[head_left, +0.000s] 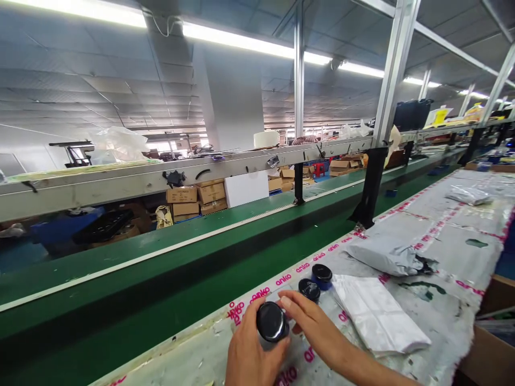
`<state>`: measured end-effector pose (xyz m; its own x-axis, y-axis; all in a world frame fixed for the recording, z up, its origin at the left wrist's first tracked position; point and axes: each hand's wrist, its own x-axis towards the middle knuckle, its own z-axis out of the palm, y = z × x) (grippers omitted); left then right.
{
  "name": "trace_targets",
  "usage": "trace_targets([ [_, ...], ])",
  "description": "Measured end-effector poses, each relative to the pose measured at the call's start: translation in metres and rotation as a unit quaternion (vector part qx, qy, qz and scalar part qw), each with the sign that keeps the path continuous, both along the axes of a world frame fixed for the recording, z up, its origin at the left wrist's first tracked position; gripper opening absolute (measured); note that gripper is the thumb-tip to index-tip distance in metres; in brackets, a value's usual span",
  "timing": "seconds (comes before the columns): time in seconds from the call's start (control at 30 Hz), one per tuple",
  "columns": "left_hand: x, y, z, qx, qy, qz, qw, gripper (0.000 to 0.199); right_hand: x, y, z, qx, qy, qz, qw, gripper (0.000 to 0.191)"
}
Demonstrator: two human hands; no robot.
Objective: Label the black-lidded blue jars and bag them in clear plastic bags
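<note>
Got a black-lidded jar (272, 324) clamped in the left hand's grip (247, 346) over the tabletop (209, 354), mostly hidden below the top. Can't tell open from closed on the right hand's grip (309, 316) beside it, partly out of sight.

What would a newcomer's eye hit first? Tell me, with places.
Probably the long green conveyor, running diagonally across the view. In the lower middle, the left hand grips a black-topped round container, with the right hand close beside it. Just beyond the right hand stand two more black-topped containers.
</note>
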<state>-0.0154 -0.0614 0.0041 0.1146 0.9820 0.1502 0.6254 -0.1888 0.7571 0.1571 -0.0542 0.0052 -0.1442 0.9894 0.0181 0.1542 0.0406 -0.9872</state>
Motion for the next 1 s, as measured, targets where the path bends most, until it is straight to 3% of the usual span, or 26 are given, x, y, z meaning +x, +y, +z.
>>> trace_targets([
  [0.07,0.003,0.001,0.000,-0.016,0.086,0.028,0.996,0.051,0.004,-0.008,-0.007,0.046,-0.062,-0.032,0.997,0.045],
  [0.17,0.011,0.002,-0.007,-0.007,0.211,0.057,0.976,0.043,0.002,-0.016,-0.020,0.052,-0.108,0.004,0.993,0.045],
  [0.3,0.019,-0.002,-0.018,-0.019,0.293,0.064,0.954,0.057,-0.009,-0.014,-0.038,0.038,-0.121,0.040,0.991,0.055],
  [0.43,0.010,-0.010,-0.019,-0.064,0.286,0.014,0.956,0.073,-0.014,-0.010,-0.047,0.035,-0.141,0.019,0.989,0.068],
  [0.57,0.000,-0.013,-0.017,-0.071,0.278,0.017,0.958,0.056,-0.013,-0.013,-0.051,0.052,-0.120,0.034,0.991,0.065],
  [0.73,0.010,-0.016,-0.015,-0.058,0.288,0.053,0.955,0.037,-0.013,-0.012,-0.054,0.076,-0.185,0.048,0.979,0.068],
  [0.83,0.011,-0.028,-0.010,-0.060,0.270,0.059,0.959,0.045,-0.009,-0.006,-0.059,0.097,-0.205,0.071,0.971,0.071],
  [0.93,-0.012,-0.051,-0.008,-0.028,0.239,0.052,0.969,0.067,0.001,0.000,-0.068,0.132,-0.217,0.096,0.963,0.069],
  [1.0,-0.039,-0.071,-0.011,0.020,0.222,0.096,0.970,0.057,0.008,0.002,-0.073,0.143,-0.221,0.114,0.958,0.068],
])
